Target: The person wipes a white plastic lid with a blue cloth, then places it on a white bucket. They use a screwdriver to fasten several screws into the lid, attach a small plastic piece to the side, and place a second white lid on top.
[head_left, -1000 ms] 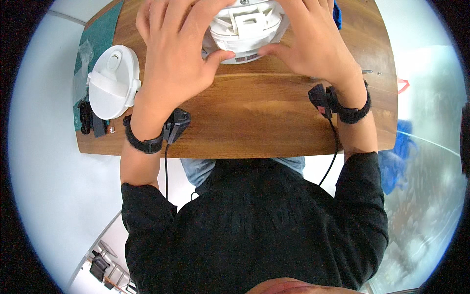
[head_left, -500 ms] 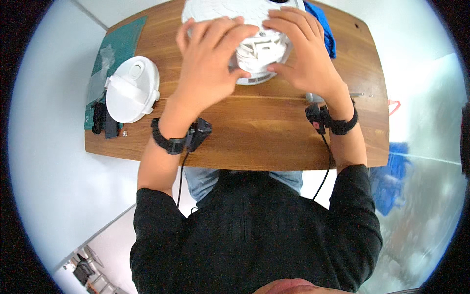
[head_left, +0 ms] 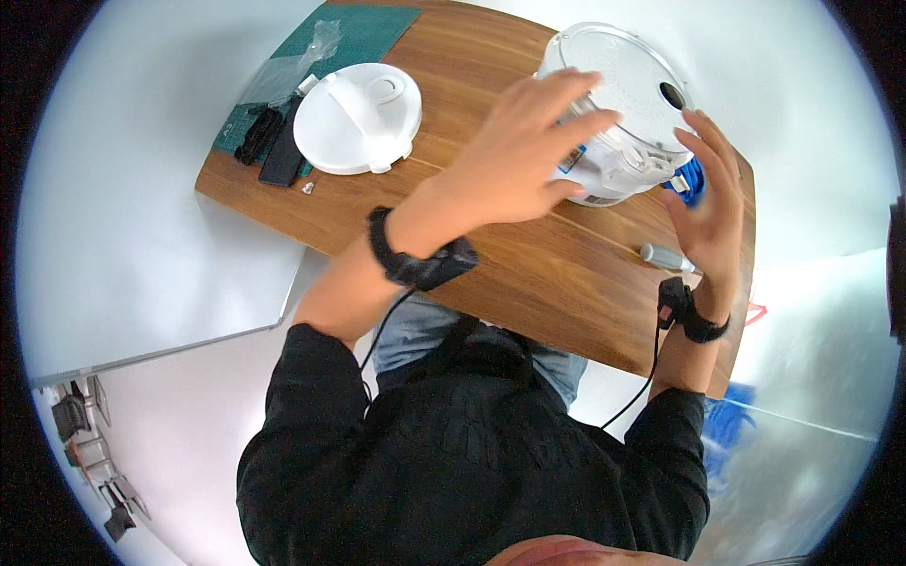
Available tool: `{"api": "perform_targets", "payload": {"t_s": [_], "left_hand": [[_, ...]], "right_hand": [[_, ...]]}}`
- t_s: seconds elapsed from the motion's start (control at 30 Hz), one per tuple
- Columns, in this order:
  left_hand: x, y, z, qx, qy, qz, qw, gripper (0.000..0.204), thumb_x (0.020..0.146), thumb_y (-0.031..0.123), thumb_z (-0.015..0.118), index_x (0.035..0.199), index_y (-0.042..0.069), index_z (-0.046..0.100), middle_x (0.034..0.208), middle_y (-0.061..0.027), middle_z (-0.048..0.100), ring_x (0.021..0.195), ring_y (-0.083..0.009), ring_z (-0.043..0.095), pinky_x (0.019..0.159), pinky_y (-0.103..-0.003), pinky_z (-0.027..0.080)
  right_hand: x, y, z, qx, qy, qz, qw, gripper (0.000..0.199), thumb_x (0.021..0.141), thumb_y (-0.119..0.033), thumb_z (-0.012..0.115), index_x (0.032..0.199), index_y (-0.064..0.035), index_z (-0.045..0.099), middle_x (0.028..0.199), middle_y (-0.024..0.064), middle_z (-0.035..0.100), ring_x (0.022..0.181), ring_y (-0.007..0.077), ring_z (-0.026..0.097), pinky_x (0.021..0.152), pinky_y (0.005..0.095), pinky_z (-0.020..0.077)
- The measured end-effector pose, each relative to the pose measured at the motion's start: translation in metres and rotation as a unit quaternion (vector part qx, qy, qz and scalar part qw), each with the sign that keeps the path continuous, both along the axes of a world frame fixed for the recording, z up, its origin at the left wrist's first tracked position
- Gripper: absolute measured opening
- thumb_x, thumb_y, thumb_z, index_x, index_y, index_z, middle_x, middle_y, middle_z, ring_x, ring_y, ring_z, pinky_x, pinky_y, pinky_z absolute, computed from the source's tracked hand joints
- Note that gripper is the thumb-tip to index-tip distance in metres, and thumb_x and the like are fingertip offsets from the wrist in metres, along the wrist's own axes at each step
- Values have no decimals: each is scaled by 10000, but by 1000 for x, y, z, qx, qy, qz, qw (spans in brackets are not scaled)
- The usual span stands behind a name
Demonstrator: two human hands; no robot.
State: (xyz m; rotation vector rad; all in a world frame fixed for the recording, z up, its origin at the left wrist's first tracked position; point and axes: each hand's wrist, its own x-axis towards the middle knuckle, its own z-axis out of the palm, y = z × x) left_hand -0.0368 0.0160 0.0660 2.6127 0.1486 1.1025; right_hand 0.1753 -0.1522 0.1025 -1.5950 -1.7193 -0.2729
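A round white appliance (head_left: 618,77) stands on the far right of the table, with a flat top, a metal-looking rim and a dark oval hole. My left hand (head_left: 528,156) is at its left side, fingers spread, with the fingertips over the edge of the top. I cannot tell whether they touch it. My right hand (head_left: 713,212) is raised at the right front of the appliance, fingers apart and slightly curled, with nothing in it. Below that hand lies a grey-handled tool (head_left: 668,257), partly hidden by the wrist.
To the left, a round white lid (head_left: 330,127) with a raised band lies on the wooden table (head_left: 462,57). Near it are a green cutting mat (head_left: 377,26), a clear plastic bag (head_left: 283,75), a black slab (head_left: 281,156) and a black strap (head_left: 257,137). Blue material (head_left: 694,184) sits behind the appliance.
My view has turned, so the table is slanted and the appliance sits further right. Both hands were cupped round its front; they have spread apart, the right one moving off to the side.
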Motion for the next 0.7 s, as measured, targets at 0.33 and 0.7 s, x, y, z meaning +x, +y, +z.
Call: {"api": "perform_targets", "payload": {"t_s": [0.33, 0.7], "left_hand": [[-210, 94, -50, -253, 44, 350, 901, 600, 855, 266, 817, 1387, 100, 597, 1444, -201, 550, 1349, -365, 515, 1105, -456, 433], [-228, 133, -91, -461, 87, 316, 825, 692, 952, 241, 691, 1536, 14, 399, 1519, -279, 458, 1412, -367, 452, 1103, -446, 434]], "right_hand": [[-133, 150, -48, -158, 241, 272, 918, 527, 858, -60, 751, 1356, -45, 580, 1339, 153, 639, 1204, 299, 632, 1002, 390, 527], [-152, 282, -120, -326, 452, 76, 827, 991, 863, -127, 778, 1602, 63, 145, 1572, 309, 377, 1435, 368, 427, 1170, 429, 357]]}}
